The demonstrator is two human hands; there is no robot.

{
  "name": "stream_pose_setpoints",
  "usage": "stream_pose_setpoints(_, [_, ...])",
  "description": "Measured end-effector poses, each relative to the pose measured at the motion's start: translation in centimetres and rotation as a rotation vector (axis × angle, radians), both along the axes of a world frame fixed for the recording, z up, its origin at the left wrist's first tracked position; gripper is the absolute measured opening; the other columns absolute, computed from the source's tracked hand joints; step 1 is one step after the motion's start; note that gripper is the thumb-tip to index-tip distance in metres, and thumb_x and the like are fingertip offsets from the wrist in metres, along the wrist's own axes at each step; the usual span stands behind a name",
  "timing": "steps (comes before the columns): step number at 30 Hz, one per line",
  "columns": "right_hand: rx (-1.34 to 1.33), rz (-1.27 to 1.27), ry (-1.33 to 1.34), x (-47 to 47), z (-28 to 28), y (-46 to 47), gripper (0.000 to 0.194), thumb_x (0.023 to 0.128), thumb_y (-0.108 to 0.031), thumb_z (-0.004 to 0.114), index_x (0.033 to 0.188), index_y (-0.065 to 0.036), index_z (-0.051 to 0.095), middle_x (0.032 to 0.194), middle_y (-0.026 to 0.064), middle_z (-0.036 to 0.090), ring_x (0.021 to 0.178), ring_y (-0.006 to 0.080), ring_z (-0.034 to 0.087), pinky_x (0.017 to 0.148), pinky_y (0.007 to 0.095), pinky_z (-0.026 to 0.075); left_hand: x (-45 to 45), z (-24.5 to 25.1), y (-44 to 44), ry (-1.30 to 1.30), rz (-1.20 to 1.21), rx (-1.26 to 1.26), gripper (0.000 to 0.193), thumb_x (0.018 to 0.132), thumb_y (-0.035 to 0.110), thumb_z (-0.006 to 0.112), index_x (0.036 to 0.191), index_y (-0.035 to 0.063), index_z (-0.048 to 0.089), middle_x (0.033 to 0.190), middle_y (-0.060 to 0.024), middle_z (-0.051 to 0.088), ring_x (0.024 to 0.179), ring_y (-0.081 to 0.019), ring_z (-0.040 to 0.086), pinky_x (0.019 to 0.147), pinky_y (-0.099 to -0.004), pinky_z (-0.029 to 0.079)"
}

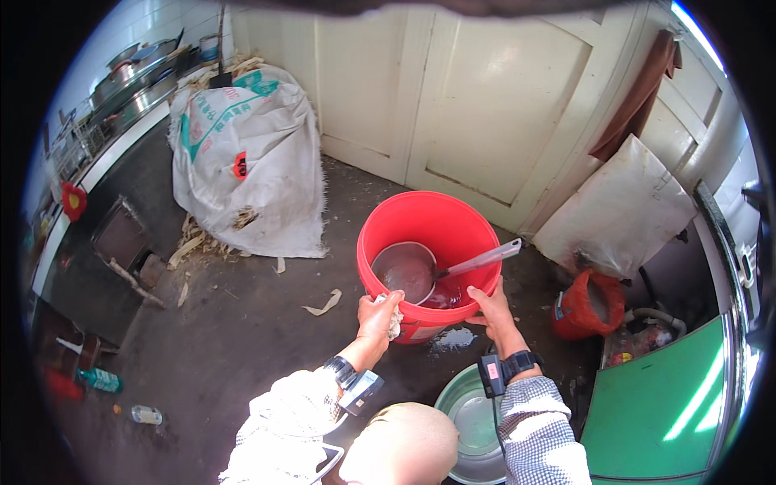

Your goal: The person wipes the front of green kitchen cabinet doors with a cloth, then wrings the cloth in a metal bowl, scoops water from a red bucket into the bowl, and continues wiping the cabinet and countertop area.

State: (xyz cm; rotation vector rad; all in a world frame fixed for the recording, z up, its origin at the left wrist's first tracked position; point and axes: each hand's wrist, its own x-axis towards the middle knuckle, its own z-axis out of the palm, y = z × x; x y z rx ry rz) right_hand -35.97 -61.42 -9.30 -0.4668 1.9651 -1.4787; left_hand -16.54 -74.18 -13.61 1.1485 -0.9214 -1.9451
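Note:
A large red plastic bucket [424, 206] is in front of me, with both hands at its near rim. My left hand [379, 315] grips the rim and also has a crumpled pale cloth [395, 318] in it. On the right, my right hand [494, 309] holds the rim with the thumb on top. Inside the bucket lies a round metal ladle [405, 273]; its long handle [482, 257] leans over the right rim. Some liquid [445, 297] shows at the bottom. Whether the bucket rests on the floor is hard to tell.
A metal basin [476, 418] is by my knee, under my right forearm. A white woven sack [254, 163] with corn husks stands at the far left. Cream doors [485, 103] close off the back. To the right are a small red bucket [588, 303] and a green panel [661, 400].

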Motion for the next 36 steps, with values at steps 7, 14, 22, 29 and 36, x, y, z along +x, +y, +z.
stream_pose_setpoints(7, [0.085, 0.257, -0.076, 4.1, 2.6, -0.6, 0.083, 0.089, -0.05, 0.06, 0.148, -0.023, 0.01, 0.134, 0.0167, 0.048, 0.097, 0.0315, 0.064, 0.071, 0.0485, 0.057, 5.1, 0.1, -3.0, 0.102, 0.017, -0.011, 0.046, 0.077, 0.018, 0.079, 0.106, -0.0025, 0.05, 0.086, -0.0068, 0.062, 0.067, -0.012, 0.06, 0.058, -0.0275, 0.05])
stream_pose_setpoints(14, [0.113, 0.478, -0.125, 6.6, 3.2, -3.7, 0.091, 0.091, -0.052, 0.057, 0.153, -0.017, 0.0, 0.141, 0.0169, 0.042, 0.1, 0.0314, 0.063, 0.065, 0.0394, 0.058, 10.8, -0.4, -6.9, 0.095, 0.098, -0.021, 0.049, 0.076, 0.021, 0.08, 0.108, -0.0024, 0.051, 0.084, -0.0057, 0.061, 0.063, -0.0125, 0.059, 0.054, -0.0275, 0.049])
stream_pose_setpoints(22, [0.053, 0.757, -0.273, 9.4, 2.9, -7.6, 0.096, 0.091, -0.053, 0.058, 0.152, -0.002, 0.004, 0.15, 0.0204, 0.029, 0.108, 0.029, 0.061, 0.065, 0.0342, 0.059, 18.8, -0.1, -13.6, 0.078, 0.034, 0.031, 0.035, 0.085, 0.029, 0.073, 0.068, 0.0212, 0.044, 0.048, 0.0091, 0.035, 0.033, -0.0032, 0.03, 0.03, -0.022, 0.02])
stream_pose_setpoints(29, [-0.069, 0.926, -0.382, 10.8, -0.7, -9.9, 0.102, 0.09, -0.054, 0.058, 0.151, -0.007, -0.01, 0.152, 0.024, 0.024, 0.105, 0.0306, 0.062, 0.063, 0.0357, 0.059, 23.0, -1.9, -19.0, 0.078, -0.057, -0.103, 0.022, 0.089, 0.039, 0.067, 0.093, 0.0188, 0.06, 0.069, 0.0056, 0.062, 0.045, -0.007, 0.051, 0.036, -0.0214, 0.033])
stream_pose_setpoints(36, [-0.126, 1.029, -0.323, 11.0, -2.1, -8.1, 0.076, 0.099, -0.03, 0.048, 0.153, -0.023, -0.004, 0.143, 0.0237, 0.04, 0.092, 0.0328, 0.067, 0.062, 0.0386, 0.059, 24.6, -1.6, -21.7, -0.037, -0.052, -0.143, 0.032, 0.09, 0.047, 0.063, 0.102, 0.0181, 0.062, 0.084, 0.0044, 0.068, 0.057, -0.0079, 0.061, 0.041, -0.021, 0.042])
